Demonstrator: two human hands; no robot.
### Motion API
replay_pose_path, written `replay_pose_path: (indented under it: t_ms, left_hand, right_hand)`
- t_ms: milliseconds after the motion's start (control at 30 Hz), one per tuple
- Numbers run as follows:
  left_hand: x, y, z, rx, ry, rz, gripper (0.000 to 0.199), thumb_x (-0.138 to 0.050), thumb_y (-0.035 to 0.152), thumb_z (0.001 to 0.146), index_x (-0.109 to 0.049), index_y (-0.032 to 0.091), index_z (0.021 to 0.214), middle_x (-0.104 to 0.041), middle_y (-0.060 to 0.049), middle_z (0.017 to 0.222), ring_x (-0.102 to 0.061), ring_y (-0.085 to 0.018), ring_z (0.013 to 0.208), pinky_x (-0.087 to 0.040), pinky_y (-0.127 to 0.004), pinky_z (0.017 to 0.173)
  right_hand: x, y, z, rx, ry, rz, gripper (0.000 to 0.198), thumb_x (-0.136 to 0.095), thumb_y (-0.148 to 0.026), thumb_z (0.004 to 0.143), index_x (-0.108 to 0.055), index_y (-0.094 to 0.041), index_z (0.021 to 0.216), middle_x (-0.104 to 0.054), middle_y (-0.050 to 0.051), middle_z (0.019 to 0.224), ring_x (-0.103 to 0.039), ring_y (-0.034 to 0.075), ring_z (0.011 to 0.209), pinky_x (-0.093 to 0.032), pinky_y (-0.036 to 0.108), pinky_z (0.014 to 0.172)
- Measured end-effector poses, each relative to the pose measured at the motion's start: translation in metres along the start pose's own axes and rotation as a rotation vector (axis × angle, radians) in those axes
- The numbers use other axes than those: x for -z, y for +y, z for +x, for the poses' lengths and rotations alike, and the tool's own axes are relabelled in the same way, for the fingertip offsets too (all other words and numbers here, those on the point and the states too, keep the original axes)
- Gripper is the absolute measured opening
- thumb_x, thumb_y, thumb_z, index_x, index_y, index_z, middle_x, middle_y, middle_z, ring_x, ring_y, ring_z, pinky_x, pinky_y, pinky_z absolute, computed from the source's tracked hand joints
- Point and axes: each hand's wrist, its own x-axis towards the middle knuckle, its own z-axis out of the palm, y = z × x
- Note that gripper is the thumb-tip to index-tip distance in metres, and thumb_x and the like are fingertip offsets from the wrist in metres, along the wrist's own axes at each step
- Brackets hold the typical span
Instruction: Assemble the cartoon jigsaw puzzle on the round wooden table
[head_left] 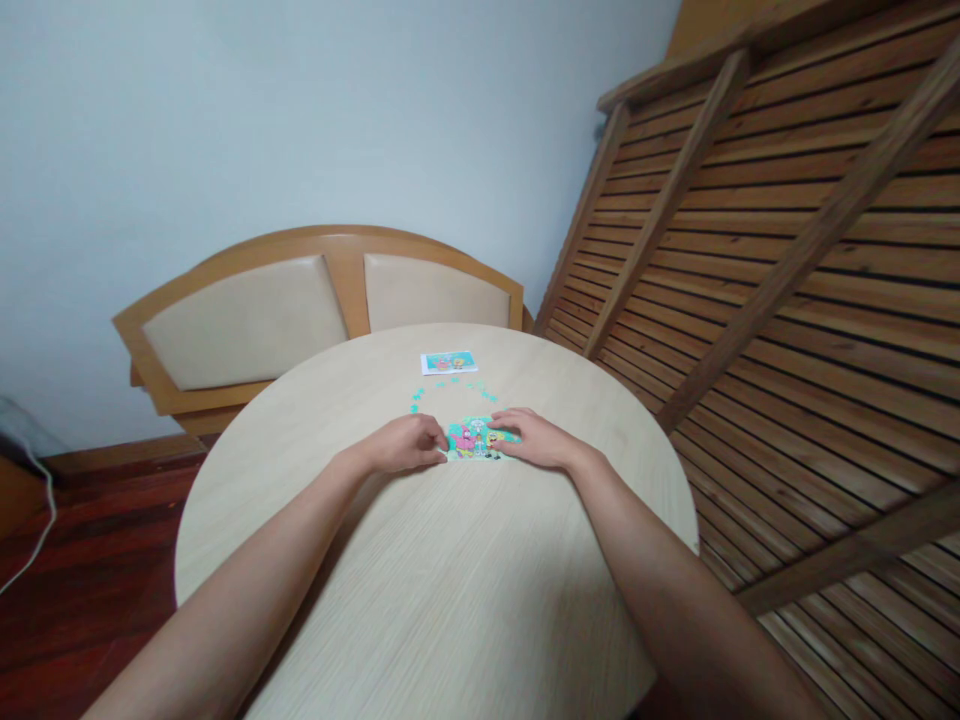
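Observation:
A small, partly assembled jigsaw puzzle (474, 440) with pink and yellow cartoon figures on turquoise lies flat on the round table (420, 580). At its left edge my left hand (409, 444) has its fingers curled, thumb and fingertips against the border. My right hand (534, 440) rests over the puzzle's right part, fingers stretched out and thumb apart from them, covering some of the picture. Beyond the hands, loose turquoise puzzle pieces (418, 395) lie in an arc, with more pieces (487, 396) on the right side.
A picture card (450, 363) with a similar cartoon print lies farther back on the table. Behind the table stands a wooden headboard (345, 285) with cream panels against the wall. A slatted wooden frame (750, 230) leans at the right. A white cable (51, 500) hangs at left.

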Motion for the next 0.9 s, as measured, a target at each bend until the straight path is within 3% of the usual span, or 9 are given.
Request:
replay_pose_path:
  t_ms: [300, 733, 900]
  left_hand:
    - [0.0034, -0.0002, -0.0015, -0.087, 0.003, 0.046, 0.018, -0.065, 0.031, 0.089, -0.076, 0.018, 0.097, -0.071, -0.010, 0.111, -0.065, -0.021, 0.102, -0.047, -0.030, 0.092]
    - [0.0015, 0.0012, 0.0004, -0.102, -0.015, 0.086, 0.023, -0.063, 0.037, 0.092, -0.074, 0.018, 0.099, -0.073, -0.009, 0.104, -0.067, -0.021, 0.098, -0.048, -0.029, 0.090]
    - [0.0041, 0.0000, -0.0031, 0.021, 0.006, 0.028, 0.029, -0.065, 0.042, 0.088, -0.072, 0.018, 0.105, -0.074, -0.006, 0.098, -0.067, -0.019, 0.085, -0.049, -0.027, 0.078]
  right_hand:
    - [0.0011, -0.0022, -0.0004, -0.017, -0.014, -0.015, 0.046, -0.066, -0.048, 0.087, -0.070, -0.022, 0.125, -0.064, 0.012, 0.134, -0.055, 0.031, 0.128, -0.040, 0.047, 0.112]
    - [0.0012, -0.0035, 0.0003, -0.008, -0.029, -0.028, 0.047, -0.064, -0.047, 0.088, -0.069, -0.020, 0.126, -0.063, 0.013, 0.135, -0.055, 0.031, 0.127, -0.039, 0.047, 0.112]
    - [0.0005, -0.0024, 0.0003, 0.001, -0.020, -0.017, 0.046, -0.064, -0.047, 0.088, -0.070, -0.020, 0.125, -0.064, 0.013, 0.134, -0.055, 0.031, 0.126, -0.039, 0.047, 0.111]
